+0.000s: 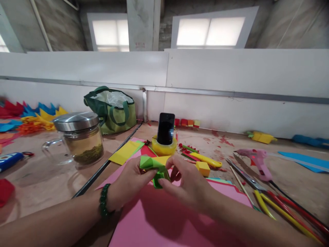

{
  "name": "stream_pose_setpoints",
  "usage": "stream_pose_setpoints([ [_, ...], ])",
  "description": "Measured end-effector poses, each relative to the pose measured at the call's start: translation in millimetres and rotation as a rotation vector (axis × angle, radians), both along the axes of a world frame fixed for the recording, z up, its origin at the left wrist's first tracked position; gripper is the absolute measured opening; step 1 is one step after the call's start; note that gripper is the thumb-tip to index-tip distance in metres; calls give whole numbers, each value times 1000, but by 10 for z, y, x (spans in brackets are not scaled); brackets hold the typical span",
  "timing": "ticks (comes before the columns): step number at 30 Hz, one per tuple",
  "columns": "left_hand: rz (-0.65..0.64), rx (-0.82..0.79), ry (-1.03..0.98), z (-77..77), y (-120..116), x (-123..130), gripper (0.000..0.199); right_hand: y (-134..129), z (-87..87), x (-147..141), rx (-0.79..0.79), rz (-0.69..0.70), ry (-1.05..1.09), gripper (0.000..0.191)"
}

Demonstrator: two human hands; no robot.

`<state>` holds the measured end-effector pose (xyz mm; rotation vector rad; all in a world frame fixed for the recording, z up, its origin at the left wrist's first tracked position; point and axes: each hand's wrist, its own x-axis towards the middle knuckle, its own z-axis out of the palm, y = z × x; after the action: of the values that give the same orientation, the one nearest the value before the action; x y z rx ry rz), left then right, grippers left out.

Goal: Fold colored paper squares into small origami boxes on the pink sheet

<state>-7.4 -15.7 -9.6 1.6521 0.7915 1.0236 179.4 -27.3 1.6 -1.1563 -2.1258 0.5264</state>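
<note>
A folded piece of green paper (149, 163) is held up between my two hands above a sheet of pink paper (151, 223). My left hand (131, 178), with a dark green bead bracelet (104, 200) at the wrist, pinches its left side. On the other side, my right hand (186, 180) has curled fingers and a thumb on the paper's lower right part. Just right of that hand stands a small yellow-orange paper cube (203, 168). Yellow paper (125, 152) lies beyond my left hand.
A phone (166, 128) leans on a yellow tape roll (164, 146). To the left stand a lidded glass mug (88, 145) and a green bag (118, 118). Scissors (248, 178), a pink glue gun (257, 159) and a yellow cutter (208, 160) lie to the right.
</note>
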Motion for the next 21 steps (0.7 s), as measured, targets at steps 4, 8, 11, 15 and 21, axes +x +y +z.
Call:
stream_pose_setpoints([
  [4,38,35,5,-15,-33,33,21,1,-25,-24,11,-19,-7,10],
  [8,28,33,36,13,-58,50,15,36,-28,5,-2,2,13,8],
  [11,63,19,41,27,-55,50,7,43,-34,16,4,10,6,10],
  [15,88,50,101,30,-30,35,14,41,-39,9,56,-43,-58,15],
  [21,109,90,166,45,-31,22,14,56,-32,-9,57,-92,-96,17],
])
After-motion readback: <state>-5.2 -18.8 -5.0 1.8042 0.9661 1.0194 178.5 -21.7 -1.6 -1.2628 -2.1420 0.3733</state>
